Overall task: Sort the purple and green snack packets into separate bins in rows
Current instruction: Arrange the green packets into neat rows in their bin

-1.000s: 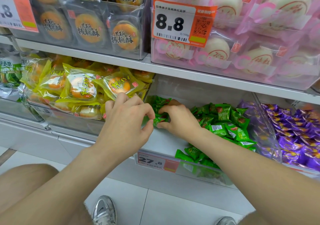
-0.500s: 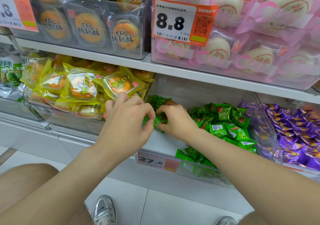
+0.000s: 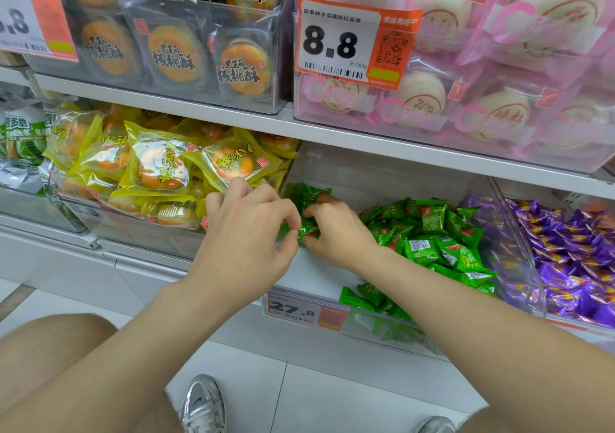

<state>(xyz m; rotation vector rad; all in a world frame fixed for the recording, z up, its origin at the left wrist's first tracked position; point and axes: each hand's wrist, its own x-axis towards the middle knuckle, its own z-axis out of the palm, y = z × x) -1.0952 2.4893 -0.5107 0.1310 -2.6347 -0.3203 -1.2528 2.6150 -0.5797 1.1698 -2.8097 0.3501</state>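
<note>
A clear bin [image 3: 382, 179] on the lower shelf holds several green snack packets [image 3: 429, 233], heaped on its right side. To its right, a second clear bin [image 3: 519, 233] holds several purple snack packets [image 3: 572, 253]. My left hand [image 3: 246, 236] and my right hand [image 3: 336, 233] meet at the green bin's left rear corner. Both pinch one green packet [image 3: 307, 228] between their fingertips, next to a few green packets [image 3: 309, 196] lying against the bin's left wall. My hands hide part of that corner.
Yellow pastry packs [image 3: 159, 169] fill the bin to the left. A price tag reading 27.8 [image 3: 306, 313] hangs on the green bin's front. The upper shelf [image 3: 332, 136] carries boxes of walnut cakes and pink buns. White floor tiles and my shoes lie below.
My hands have stayed at the green bin's left rear corner; my right hand's fingers have shifted slightly on the green packet held between both hands.
</note>
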